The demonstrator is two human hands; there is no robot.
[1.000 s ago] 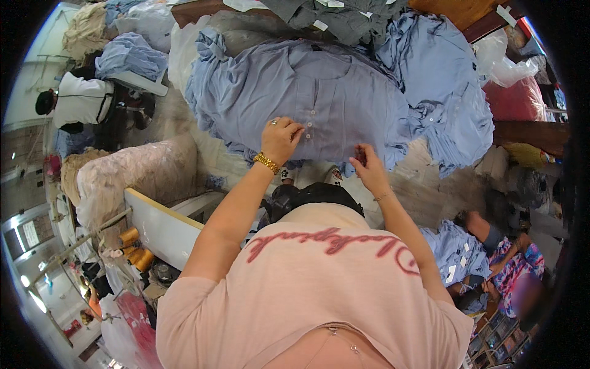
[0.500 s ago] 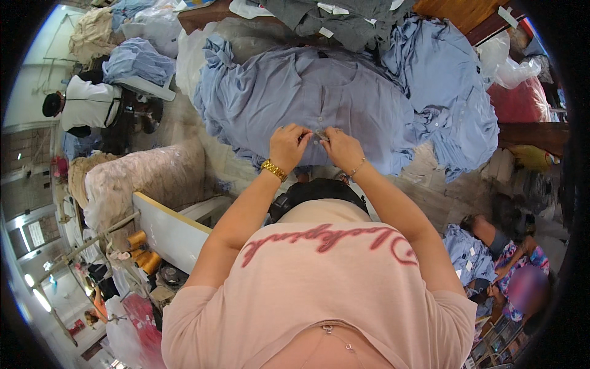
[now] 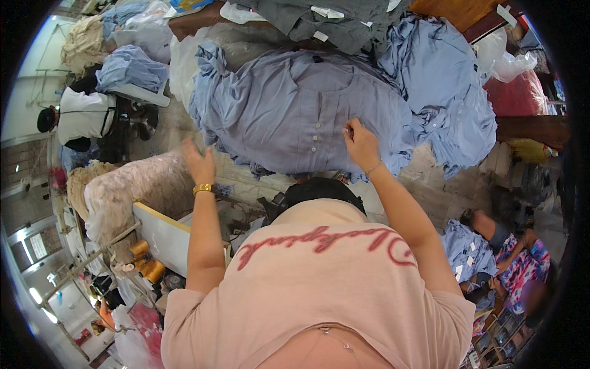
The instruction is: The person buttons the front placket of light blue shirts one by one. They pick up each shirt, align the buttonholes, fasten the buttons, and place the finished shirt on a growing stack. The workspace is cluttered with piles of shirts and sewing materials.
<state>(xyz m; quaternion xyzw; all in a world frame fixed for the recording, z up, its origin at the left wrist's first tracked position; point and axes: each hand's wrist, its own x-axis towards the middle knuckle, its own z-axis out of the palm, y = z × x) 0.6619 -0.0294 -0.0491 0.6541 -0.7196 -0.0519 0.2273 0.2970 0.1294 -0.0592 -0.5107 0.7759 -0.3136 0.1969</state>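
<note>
A blue button-front shirt (image 3: 270, 117) lies spread on a heap of similar blue garments, its placket and several pale buttons (image 3: 316, 136) facing up. Just right of the placket, my right hand (image 3: 362, 146) hovers over or rests on the cloth with its fingers curled; what they hold, if anything, is hidden. My left hand (image 3: 200, 165), with a gold watch (image 3: 203, 188) at the wrist, is off the shirt's left edge. Its fingers are smeared by motion.
More blue garments (image 3: 439, 92) lie to the right, and dark grey cloth (image 3: 332, 21) with white tags is beyond. A large wrapped bundle (image 3: 132, 190) and a white board (image 3: 163, 237) stand at left. One person (image 3: 86, 117) is at far left, another (image 3: 516, 264) at lower right.
Both hands were together at the placket with something small and grey between them. My left hand has swung left off the shirt; my right hand has moved a little right.
</note>
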